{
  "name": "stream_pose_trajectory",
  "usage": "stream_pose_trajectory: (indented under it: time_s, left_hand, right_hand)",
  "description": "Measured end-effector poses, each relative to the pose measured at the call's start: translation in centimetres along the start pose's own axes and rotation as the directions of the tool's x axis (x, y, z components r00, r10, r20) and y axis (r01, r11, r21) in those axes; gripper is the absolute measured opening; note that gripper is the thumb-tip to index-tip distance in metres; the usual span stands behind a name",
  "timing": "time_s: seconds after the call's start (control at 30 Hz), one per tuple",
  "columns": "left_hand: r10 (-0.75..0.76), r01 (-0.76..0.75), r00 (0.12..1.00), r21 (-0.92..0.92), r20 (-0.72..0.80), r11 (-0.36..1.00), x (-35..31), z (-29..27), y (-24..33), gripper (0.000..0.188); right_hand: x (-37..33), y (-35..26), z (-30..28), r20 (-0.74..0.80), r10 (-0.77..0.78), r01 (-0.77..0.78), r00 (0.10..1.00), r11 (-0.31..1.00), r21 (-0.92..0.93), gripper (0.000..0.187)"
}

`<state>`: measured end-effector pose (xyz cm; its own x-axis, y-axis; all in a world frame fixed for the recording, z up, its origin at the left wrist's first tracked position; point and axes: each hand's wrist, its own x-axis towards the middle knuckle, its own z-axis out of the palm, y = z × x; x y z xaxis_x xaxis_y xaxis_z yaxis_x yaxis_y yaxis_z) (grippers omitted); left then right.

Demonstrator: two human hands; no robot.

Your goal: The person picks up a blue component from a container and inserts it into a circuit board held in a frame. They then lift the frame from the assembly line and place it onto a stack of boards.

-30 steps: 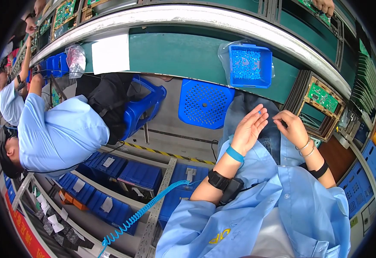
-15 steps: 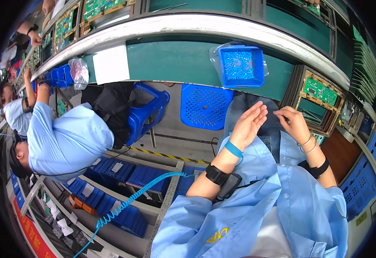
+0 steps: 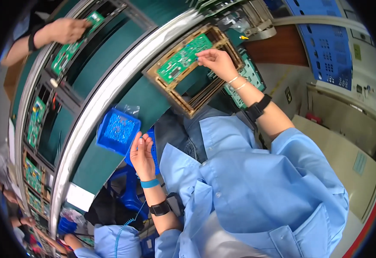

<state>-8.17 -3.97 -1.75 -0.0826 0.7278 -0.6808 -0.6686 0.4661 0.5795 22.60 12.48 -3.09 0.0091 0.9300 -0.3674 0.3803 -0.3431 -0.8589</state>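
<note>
My right hand is at the upper middle, its thumb and fingertips pinched together right over the edge of a green circuit board. Whatever the pinch holds is too small to make out. The board lies in a brown rectangular frame, the top one of a stack. My left hand is raised beside a blue bin, fingers curled in toward the thumb; what lies between them cannot be made out. Many small blue parts fill the bin, which stands on the green bench.
A pale metal rail runs along the bench, with more boards in frames beyond it. Another person's hand touches a board at the upper left. Green boards stand beside the frame stack. A white sheet lies at the lower left.
My view has swung to the right. My right hand has moved from near my left hand to the circuit board in the frame. My left hand's fingers have curled in from a cupped palm.
</note>
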Motion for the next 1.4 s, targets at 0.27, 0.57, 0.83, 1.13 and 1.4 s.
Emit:
stream_pose_trajectory:
  time_s: [0.27,0.57,0.83,1.13,1.4]
  left_hand:
    - [-0.16,0.156,0.986,0.071,0.054,0.985,3.0,2.9,-0.7,0.032]
    - [-0.225,0.219,0.974,0.109,0.04,0.97,3.6,4.5,-0.7,0.033]
    - [-0.232,0.232,0.973,0.07,-0.004,0.97,3.5,3.4,-1.6,0.033]
    - [-0.203,0.204,0.979,0.051,-0.022,0.978,3.1,4.0,-2.1,0.032]
    - [-0.226,0.228,0.972,0.03,-0.058,0.973,3.2,4.8,-2.3,0.023]
  right_hand:
    - [2.1,1.4,-1.6,-0.218,-0.094,0.059,0.971,0.985,-0.16,0.012]
    - [3.9,1.8,-2.2,-0.183,-0.274,0.189,0.944,0.905,-0.381,0.009]
    - [3.8,1.2,-2.3,-0.09,-0.284,0.175,0.955,0.779,-0.603,0.009]
    - [4.4,1.2,-2.8,-0.006,-0.441,0.318,0.897,0.656,-0.684,0.009]
    - [4.5,2.2,-3.0,-0.14,-0.326,0.193,0.935,0.798,-0.571,0.01]
